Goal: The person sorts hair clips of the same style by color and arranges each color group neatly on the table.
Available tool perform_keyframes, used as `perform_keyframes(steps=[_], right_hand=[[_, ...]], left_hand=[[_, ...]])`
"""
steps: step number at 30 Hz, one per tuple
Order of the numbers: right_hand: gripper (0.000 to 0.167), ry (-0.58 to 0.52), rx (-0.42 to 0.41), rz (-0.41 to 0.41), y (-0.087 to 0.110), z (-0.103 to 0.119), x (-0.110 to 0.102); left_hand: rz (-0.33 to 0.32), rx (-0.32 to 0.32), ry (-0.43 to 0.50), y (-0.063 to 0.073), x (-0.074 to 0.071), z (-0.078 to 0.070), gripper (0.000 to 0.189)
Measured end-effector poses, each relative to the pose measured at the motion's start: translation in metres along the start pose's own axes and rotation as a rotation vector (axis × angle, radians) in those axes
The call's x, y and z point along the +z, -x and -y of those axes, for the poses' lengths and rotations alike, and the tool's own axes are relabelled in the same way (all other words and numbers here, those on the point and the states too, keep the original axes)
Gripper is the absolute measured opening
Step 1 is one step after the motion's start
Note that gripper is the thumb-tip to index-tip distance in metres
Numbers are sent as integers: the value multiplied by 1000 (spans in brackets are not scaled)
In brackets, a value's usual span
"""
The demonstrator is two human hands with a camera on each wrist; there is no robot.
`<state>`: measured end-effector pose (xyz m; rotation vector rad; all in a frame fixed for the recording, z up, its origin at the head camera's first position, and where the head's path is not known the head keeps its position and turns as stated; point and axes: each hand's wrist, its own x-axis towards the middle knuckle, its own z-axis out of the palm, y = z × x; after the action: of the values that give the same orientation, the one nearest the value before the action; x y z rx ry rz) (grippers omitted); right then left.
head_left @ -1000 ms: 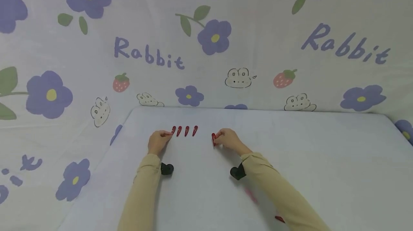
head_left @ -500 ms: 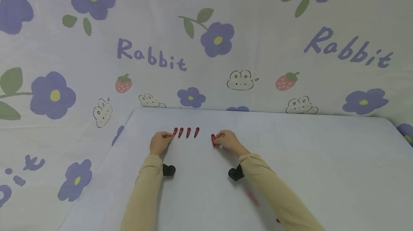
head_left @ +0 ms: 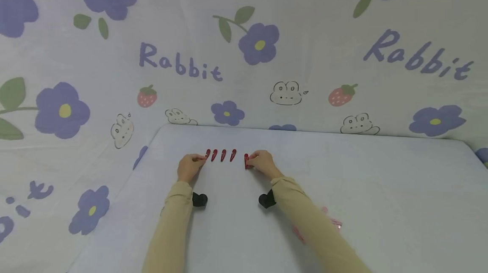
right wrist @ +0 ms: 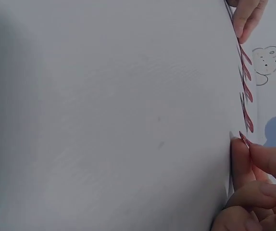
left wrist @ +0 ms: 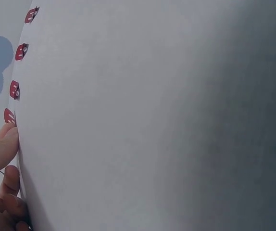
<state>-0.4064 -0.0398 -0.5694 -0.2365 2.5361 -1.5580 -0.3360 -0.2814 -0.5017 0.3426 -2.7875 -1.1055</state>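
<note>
Several red snap hair clips lie side by side in a row near the table's far edge. At the row's left end, my left hand pinches the lower end of the leftmost clip between thumb and index finger. The left wrist view shows that clip right at the fingertips. My right hand holds another red hair clip by thumb and index finger, just right of the row. In the right wrist view this clip pokes out from the fingertips, and the row's clips stretch beyond it.
Pink hair clips lie by the right forearm, which partly covers them. A black wrist camera sits at the left cuff and another camera at the right. A flower-printed cloth hangs behind the white table.
My right hand has moved left with its red clip, closer to the row. More of the pink clips shows beside the right forearm. The left hand stays at the leftmost clip.
</note>
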Motion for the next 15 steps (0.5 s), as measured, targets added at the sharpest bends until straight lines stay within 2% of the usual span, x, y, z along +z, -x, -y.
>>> perform_keyframes(steps=[1, 3, 4, 6, 8, 10, 11, 12, 15], right_hand=[[14, -3, 9, -6, -6, -4, 5], [15, 0, 44, -34, -6, 3, 10], [14, 8, 86, -43, 11, 29, 4], [11, 29, 152, -63, 28, 60, -4], [9, 19, 130, -96, 42, 78, -9], [9, 21, 104, -113, 43, 80, -10], [10, 30, 98, -120, 36, 71, -6], [10, 41, 107, -124, 41, 78, -8], [10, 94, 89, -143, 42, 79, -8]], left_hand=[[1, -6, 1, 0, -1, 2, 14], [4, -13, 4, 0, -2, 4, 14], [5, -11, 7, 1, -3, 5, 14], [5, -5, 7, 1, -4, 5, 15], [4, 1, 10, 1, -4, 4, 14], [-3, 5, 9, 2, -4, 2, 14], [-6, 7, 5, 2, -4, 2, 14], [-9, 10, 4, 1, -3, 1, 13], [-8, 18, 15, 1, -2, 0, 13]])
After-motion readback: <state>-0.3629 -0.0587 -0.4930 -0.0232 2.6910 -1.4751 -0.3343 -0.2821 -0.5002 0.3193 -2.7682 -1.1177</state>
